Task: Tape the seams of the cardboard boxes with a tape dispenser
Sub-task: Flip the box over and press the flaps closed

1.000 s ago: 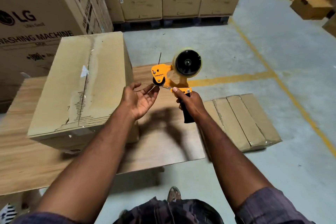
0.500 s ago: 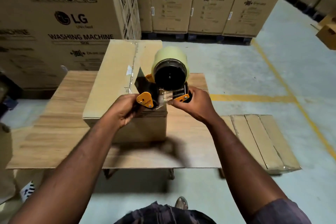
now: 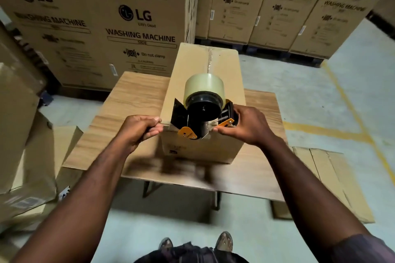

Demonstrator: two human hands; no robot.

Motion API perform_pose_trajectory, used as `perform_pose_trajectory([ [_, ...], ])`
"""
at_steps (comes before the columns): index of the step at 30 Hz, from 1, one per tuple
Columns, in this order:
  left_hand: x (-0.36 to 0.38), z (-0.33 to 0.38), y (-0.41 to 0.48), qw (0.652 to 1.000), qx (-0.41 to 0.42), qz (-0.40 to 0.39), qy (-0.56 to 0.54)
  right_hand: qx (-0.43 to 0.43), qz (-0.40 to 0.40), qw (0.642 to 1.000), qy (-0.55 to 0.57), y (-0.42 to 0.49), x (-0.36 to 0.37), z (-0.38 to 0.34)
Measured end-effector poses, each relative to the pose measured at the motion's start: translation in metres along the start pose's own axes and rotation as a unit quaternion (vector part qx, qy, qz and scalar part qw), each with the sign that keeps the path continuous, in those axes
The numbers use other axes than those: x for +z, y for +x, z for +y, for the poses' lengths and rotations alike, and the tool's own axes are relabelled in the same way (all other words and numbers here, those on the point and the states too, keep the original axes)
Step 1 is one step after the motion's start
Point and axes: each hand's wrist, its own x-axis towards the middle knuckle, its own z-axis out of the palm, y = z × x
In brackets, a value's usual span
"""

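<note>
Right hand [image 3: 243,126] grips tape dispenser [image 3: 203,100] (near edge); left hand [image 3: 139,129] holds box [image 3: 192,64].

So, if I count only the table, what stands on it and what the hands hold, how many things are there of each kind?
wooden table: 1
cardboard box: 1
tape dispenser: 1
Total: 3

A wood-grain table [image 3: 132,100] on the concrete floor [image 3: 299,83] carries one cardboard box [image 3: 192,66]
</note>
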Motion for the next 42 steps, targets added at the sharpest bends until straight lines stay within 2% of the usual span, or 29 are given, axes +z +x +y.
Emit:
perform_pose_trajectory([
  [15,-0.027,-0.012,0.029,1.000,0.015,0.000,0.019,0.012,-0.020,0.998,-0.054,0.017,0.020,-0.027],
  [21,-0.009,-0.032,0.037,1.000,0.009,-0.015,0.017,0.037,-0.047,0.998,-0.015,0.018,0.028,-0.020],
  [26,0.002,-0.059,0.043,0.992,-0.104,-0.046,-0.058,0.031,-0.044,0.999,-0.005,0.019,0.031,-0.017],
  [29,0.001,-0.075,0.047,0.987,-0.147,-0.031,-0.050,0.043,-0.047,0.998,-0.004,0.021,0.032,-0.013],
  [34,0.006,-0.052,0.055,0.993,-0.094,0.004,-0.069,0.055,-0.055,0.997,0.003,0.021,0.031,-0.014],
  [39,-0.001,-0.064,0.060,0.995,-0.083,0.007,0.050,0.074,-0.073,0.994,0.042,0.024,0.029,-0.012],
  [42,-0.002,-0.050,0.061,0.999,0.001,0.048,0.005,0.082,-0.100,0.990,0.057,0.028,0.027,-0.012],
])
